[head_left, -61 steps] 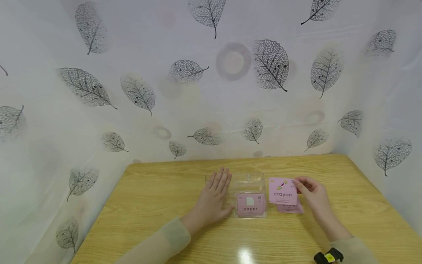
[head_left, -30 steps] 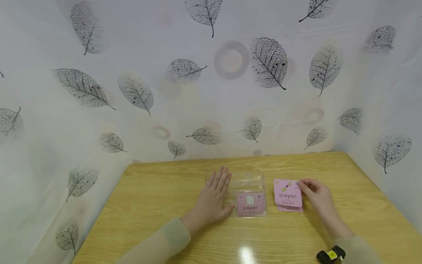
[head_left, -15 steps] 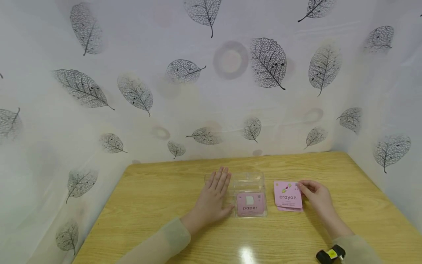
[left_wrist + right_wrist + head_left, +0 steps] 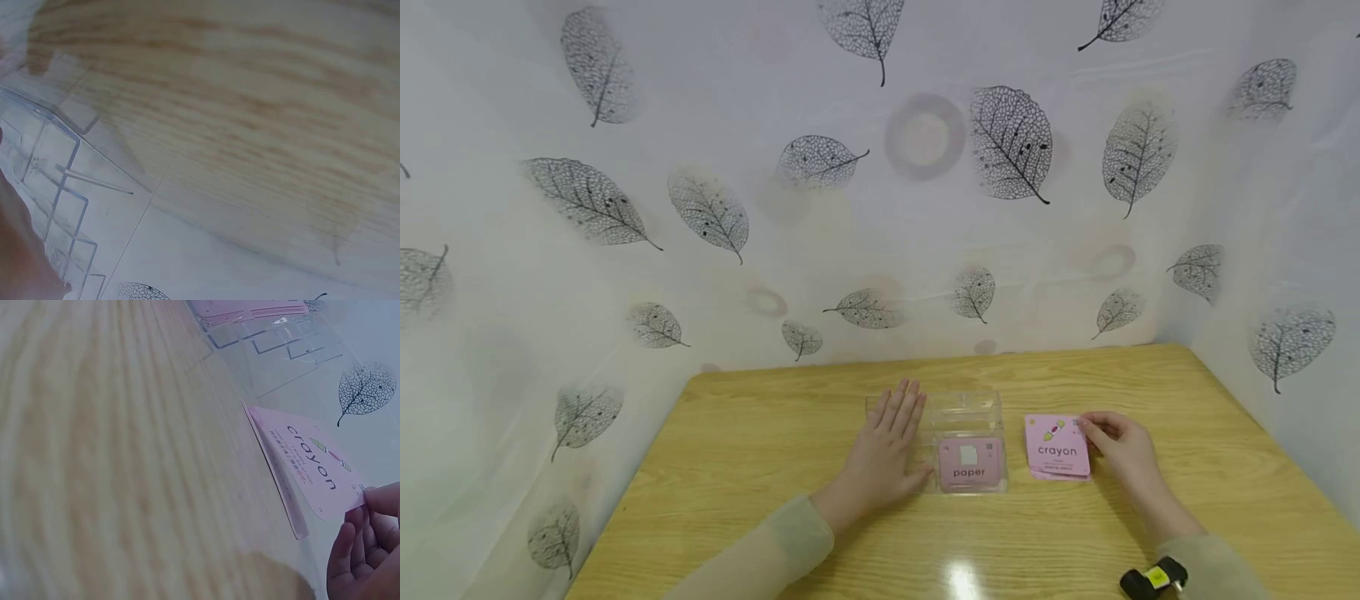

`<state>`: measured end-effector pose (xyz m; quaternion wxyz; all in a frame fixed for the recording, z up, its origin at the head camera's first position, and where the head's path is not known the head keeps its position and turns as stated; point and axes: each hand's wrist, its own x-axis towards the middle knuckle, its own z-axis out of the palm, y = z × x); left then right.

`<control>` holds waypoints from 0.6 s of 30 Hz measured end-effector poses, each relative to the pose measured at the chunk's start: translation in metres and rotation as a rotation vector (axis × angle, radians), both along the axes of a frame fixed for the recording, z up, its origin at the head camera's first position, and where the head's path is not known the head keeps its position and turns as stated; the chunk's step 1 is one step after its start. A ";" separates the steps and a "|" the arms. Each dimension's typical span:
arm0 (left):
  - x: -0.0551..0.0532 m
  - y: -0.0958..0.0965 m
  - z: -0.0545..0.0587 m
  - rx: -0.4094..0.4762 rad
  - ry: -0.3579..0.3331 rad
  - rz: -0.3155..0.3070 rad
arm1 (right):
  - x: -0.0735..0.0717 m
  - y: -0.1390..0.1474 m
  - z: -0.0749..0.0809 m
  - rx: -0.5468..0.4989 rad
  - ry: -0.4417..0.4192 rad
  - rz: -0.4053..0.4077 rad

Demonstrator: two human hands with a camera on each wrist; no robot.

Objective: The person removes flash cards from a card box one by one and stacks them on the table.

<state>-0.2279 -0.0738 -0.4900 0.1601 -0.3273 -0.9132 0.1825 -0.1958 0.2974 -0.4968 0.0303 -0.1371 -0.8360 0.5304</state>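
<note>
A person's right grip [image 4: 1122,448] pinches the upper right corner of a pink "crayon" flashcard [image 4: 1057,451], held just left of it, a second pink card [image 4: 296,522] directly beneath. On the wood-grain counter [image 4: 737,467], the left grip [image 4: 886,457] rests, fingers straight, on a clear tiered card holder [image 4: 966,423]; just right of that grip, a pink "paper" flashcard [image 4: 969,477] sits in the front tier.

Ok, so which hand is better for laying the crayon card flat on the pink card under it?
Probably the right hand: it pinches the crayon card by a corner, just above the lower pink card. The left hand is over at the clear card holder, with the paper card in between.
</note>
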 end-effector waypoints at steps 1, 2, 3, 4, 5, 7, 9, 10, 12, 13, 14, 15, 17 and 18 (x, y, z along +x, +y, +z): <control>0.000 0.000 0.000 0.002 0.000 -0.002 | 0.000 0.000 0.000 0.000 -0.002 -0.003; 0.000 0.000 0.000 0.001 0.001 -0.003 | 0.000 0.000 0.000 0.002 -0.001 -0.006; 0.000 0.000 0.000 0.002 0.000 -0.004 | 0.000 0.000 -0.001 0.005 -0.001 -0.009; 0.000 0.000 0.000 0.003 0.000 -0.005 | 0.000 0.000 -0.001 0.008 -0.001 -0.012; 0.000 0.000 0.000 0.005 -0.002 -0.006 | 0.000 0.000 -0.001 0.010 0.001 -0.014; 0.000 0.000 0.000 0.008 -0.002 -0.007 | 0.001 -0.001 -0.002 0.020 0.004 -0.020; -0.001 0.000 0.000 0.007 -0.002 -0.006 | 0.001 -0.001 -0.002 0.028 0.007 -0.028; 0.000 0.000 0.000 0.007 -0.002 -0.005 | 0.001 -0.002 -0.003 0.030 0.009 -0.032; 0.000 0.000 0.000 0.005 -0.004 -0.003 | 0.000 -0.002 -0.004 0.036 0.012 -0.037; 0.000 0.000 0.000 0.005 -0.005 -0.003 | 0.000 -0.002 -0.004 0.036 0.015 -0.038; 0.000 0.000 0.000 0.004 -0.006 -0.001 | 0.000 -0.002 -0.004 0.038 0.017 -0.039; 0.000 0.000 0.000 0.004 -0.007 -0.001 | 0.000 -0.002 -0.004 0.043 0.018 -0.040; 0.000 0.000 0.000 0.004 -0.008 0.000 | 0.000 -0.001 -0.005 0.053 0.020 -0.042; 0.000 0.000 0.000 0.004 -0.009 0.000 | -0.001 -0.001 -0.005 0.058 0.019 -0.045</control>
